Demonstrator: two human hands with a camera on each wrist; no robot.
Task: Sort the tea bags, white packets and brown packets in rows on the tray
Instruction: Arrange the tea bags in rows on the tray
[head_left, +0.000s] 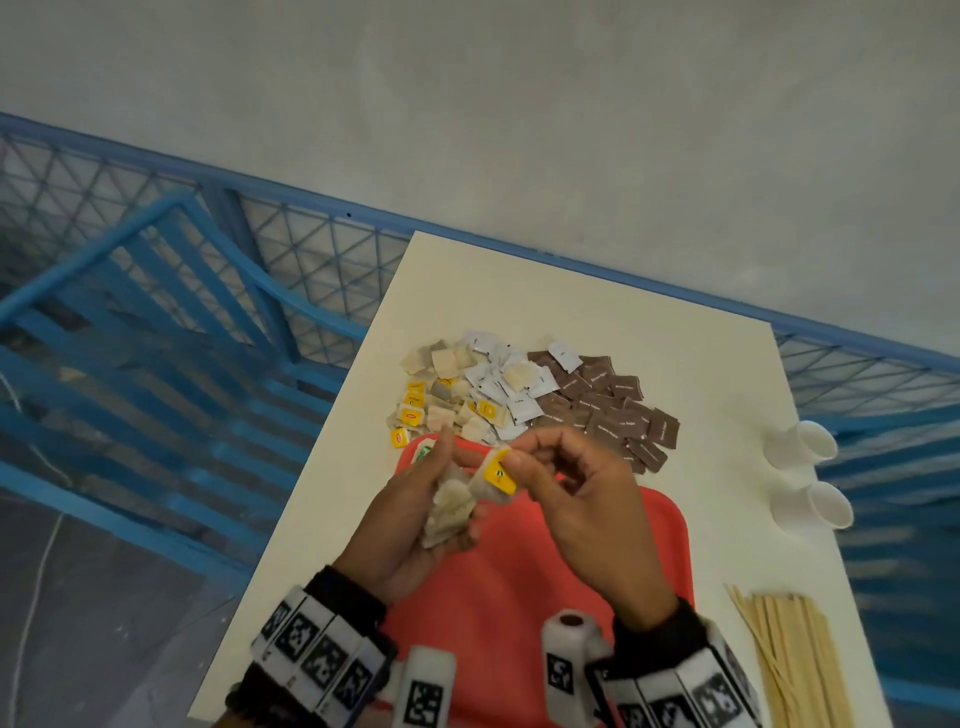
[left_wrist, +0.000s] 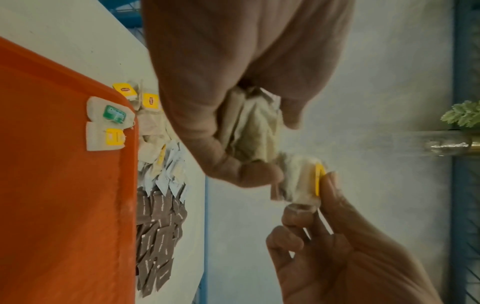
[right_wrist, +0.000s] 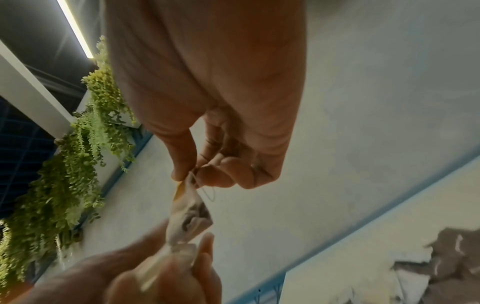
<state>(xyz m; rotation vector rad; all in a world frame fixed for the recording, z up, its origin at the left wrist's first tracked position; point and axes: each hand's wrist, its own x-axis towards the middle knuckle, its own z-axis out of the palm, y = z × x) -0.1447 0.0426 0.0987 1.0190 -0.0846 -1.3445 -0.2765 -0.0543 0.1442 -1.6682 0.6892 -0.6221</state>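
We log only two tea bags (left_wrist: 105, 125) laid on the smooth red tray (head_left: 519, 597), left hand (head_left: 415, 514) clutching a crumpled papery bunch (head_left: 449, 512), right hand (head_left: 576, 499) pinching one yellow-tagged bag (head_left: 496, 478), while glossy white packets (head_left: 511, 389) and matte brown packets (head_left: 613, 410) lie unsorted beyond the tray.

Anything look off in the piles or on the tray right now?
One white packet sits on the brown packets, and tea bags with yellow tags lie mixed among the white packets. Two tea bags lie neatly on the red plastic tray.
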